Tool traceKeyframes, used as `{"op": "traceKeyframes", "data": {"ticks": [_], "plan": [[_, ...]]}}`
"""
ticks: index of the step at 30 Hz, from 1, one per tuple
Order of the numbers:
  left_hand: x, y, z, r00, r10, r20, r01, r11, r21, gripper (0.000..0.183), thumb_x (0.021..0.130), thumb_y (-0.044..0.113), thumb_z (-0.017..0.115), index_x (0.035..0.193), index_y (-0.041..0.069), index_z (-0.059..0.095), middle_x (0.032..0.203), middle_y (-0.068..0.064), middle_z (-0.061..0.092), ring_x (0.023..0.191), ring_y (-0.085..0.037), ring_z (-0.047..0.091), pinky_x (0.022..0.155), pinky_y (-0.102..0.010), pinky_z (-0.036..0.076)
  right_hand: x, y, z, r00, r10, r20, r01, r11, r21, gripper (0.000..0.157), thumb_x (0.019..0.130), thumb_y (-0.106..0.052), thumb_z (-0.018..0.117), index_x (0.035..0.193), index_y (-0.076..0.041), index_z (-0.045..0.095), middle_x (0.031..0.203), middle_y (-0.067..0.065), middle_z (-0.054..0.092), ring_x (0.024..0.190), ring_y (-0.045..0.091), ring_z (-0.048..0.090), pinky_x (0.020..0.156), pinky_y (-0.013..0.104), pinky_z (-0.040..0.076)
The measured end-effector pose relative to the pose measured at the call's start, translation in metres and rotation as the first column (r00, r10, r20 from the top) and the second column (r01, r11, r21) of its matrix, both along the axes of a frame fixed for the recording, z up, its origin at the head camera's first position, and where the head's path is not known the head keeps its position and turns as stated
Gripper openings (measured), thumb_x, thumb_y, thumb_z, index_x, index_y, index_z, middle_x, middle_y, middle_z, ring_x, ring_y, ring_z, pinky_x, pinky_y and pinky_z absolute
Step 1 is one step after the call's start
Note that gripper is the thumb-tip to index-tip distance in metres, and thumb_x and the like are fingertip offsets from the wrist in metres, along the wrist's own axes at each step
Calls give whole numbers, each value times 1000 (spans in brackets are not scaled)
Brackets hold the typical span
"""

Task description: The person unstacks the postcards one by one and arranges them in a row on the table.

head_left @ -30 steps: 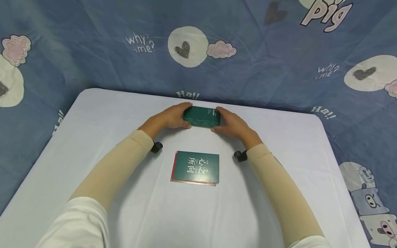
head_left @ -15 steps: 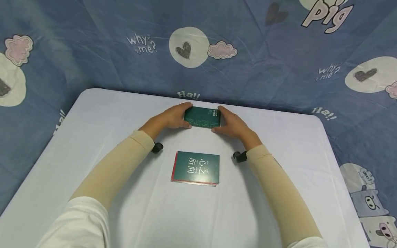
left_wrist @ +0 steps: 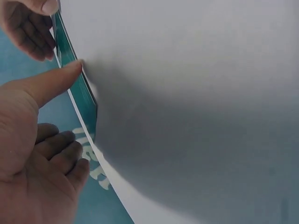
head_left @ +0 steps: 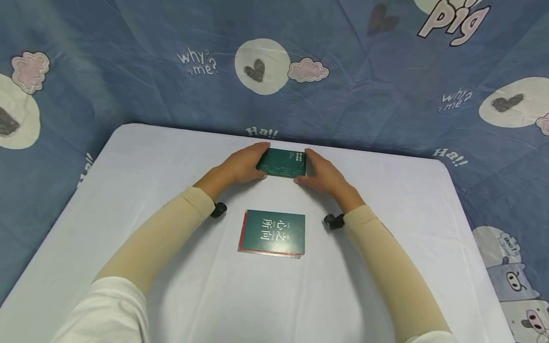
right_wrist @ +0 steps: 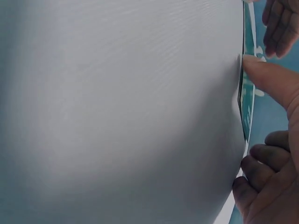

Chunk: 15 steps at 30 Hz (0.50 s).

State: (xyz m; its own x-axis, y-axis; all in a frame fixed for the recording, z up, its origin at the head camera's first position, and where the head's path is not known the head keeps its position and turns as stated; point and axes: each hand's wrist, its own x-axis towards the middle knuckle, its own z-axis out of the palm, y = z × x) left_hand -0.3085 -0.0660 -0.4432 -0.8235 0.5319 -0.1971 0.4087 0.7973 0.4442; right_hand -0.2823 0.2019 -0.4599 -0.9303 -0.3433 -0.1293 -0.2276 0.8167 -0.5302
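Observation:
A dark green book (head_left: 281,163) lies near the far edge of the white table, with pale lettering on its cover. My left hand (head_left: 242,164) holds its left end, the thumb at the near edge and the fingers reaching to the far side. At the right end my right hand (head_left: 322,175) grips it in the same way. Both wrist views show a thumb on the near edge of the green book (left_wrist: 84,100); how firmly the fingers press behind it is hidden. Closer to me, a second green book (head_left: 272,232) with white characters lies flat, on top of something red-edged.
The white tablecloth (head_left: 184,295) covers the table and shows faint creases. Behind its far edge hangs a blue patterned curtain (head_left: 364,105) that also runs down both sides. A small black wrist camera (head_left: 333,221) sits below the right hand.

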Motion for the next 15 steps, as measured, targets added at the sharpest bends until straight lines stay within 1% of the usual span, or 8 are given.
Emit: {"op": "traceKeyframes", "data": {"ticks": [5, 9, 11, 15], "plan": [[5, 1, -2, 999, -12, -31, 12, 1000, -8, 92, 96, 25, 79, 166, 4, 22, 171, -13, 25, 157, -29, 25, 126, -45, 24, 3, 3, -4, 1000, -11, -16, 11, 1000, -3, 96, 94, -40, 78, 165, -2, 26, 168, 16, 31, 155, 31, 30, 126, 44, 25], [8, 0, -3, 998, -14, -58, 14, 1000, -7, 91, 97, 25, 78, 166, 5, 22, 171, -11, 26, 156, -28, 26, 126, -44, 26, 6, 5, -2, 1000, 2, -18, -2, 1000, 6, 95, 94, -40, 78, 165, -4, 27, 168, 15, 31, 155, 31, 30, 126, 45, 26], [10, 0, -2, 997, -16, -72, 17, 1000, 6, 90, 97, 26, 78, 166, 6, 23, 171, -11, 27, 156, -28, 27, 125, -44, 26, 9, 6, 0, 1000, 13, -16, -12, 1000, 14, 95, 94, -40, 78, 165, -4, 27, 168, 15, 31, 155, 32, 30, 125, 46, 26], [15, 0, 3, 997, -16, -70, 19, 999, 49, 90, 96, 26, 79, 166, 8, 25, 170, -11, 29, 155, -28, 29, 125, -46, 27, 16, 5, 7, 999, 39, -1, -39, 999, 23, 96, 93, -42, 79, 165, -6, 27, 168, 14, 31, 154, 32, 31, 125, 48, 28]]}}
